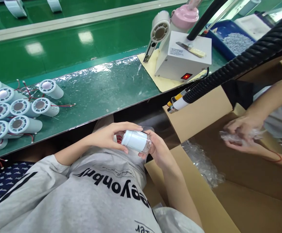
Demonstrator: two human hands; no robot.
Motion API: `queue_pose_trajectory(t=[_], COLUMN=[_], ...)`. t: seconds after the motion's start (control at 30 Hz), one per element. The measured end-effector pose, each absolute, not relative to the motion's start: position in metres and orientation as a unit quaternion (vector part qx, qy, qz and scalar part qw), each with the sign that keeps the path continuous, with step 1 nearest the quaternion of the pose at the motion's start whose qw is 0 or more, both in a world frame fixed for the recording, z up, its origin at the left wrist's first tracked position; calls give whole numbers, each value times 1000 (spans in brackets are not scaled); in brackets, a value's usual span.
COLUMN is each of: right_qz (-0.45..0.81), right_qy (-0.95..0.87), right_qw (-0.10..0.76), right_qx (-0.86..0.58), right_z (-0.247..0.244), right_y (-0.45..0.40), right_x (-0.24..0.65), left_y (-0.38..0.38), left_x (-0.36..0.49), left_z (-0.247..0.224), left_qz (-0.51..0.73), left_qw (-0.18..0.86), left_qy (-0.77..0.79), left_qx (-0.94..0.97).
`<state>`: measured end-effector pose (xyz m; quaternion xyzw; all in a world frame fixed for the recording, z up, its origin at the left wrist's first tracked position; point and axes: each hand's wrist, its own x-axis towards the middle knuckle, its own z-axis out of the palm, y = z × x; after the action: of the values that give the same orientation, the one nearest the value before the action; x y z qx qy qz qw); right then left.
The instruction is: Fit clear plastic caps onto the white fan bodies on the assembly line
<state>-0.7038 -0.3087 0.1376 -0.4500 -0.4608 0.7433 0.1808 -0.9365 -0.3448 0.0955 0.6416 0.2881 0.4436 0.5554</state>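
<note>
Over my lap I hold a light blue plastic cylinder [134,141], lying on its side. My left hand [111,136] grips its left end, thumb below and fingers along the top. Red wires [118,138] show by that palm. Clear plastic film [147,145], which looks like a bag, covers the cylinder's right end. My right hand [158,149] is closed on this film and the end beneath it; some of its fingertips are hidden behind. Similar light blue cylinders [21,124] with round metallic centres and red-black wires are grouped on the bench at the left.
A green bench [102,87] runs ahead. On it sit a white box [186,58] with a lit red switch, a blade and a handheld fan [159,30]. A black ribbed hose [228,71] crosses the right side above cardboard boxes [247,200]. A co-worker's hands [246,129] handle clear plastic there.
</note>
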Motion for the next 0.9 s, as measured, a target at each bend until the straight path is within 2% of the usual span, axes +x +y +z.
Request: queue_pose_trajectory(t=[0.43,0.5,0.57,0.63,0.67,0.73,0.8,0.9], right_qz=[809,783,700,558,487,394,396,514], right_qy=[-403,-449,-543,-664,-722,-802,-816,-726], right_qw=[59,89,187,289,314,308,289,288], right_qx=[-424,-422,-424,-404,-380,-326,-305,-354], right_z=[130,127,124,124,125,127,130,130], right_y=[-306,-309,-311,-313,-313,-312,-311,-313], right_x=[-707,-703,-699,-694,-691,-688,-686,-684], left_y=[-343,-345,-347,-348,-349,-349,-350,-351], left_x=[-934,-933,-933,-934,-934,-934,-934,-934], left_z=[99,103,106,108,108,108,108,106], left_qz=[439,430,427,421,415,398,392,411], left_qw=[554,578,602,620,624,633,641,633], left_qy=[316,341,362,374,379,383,372,338], left_qx=[633,604,569,547,543,542,545,562])
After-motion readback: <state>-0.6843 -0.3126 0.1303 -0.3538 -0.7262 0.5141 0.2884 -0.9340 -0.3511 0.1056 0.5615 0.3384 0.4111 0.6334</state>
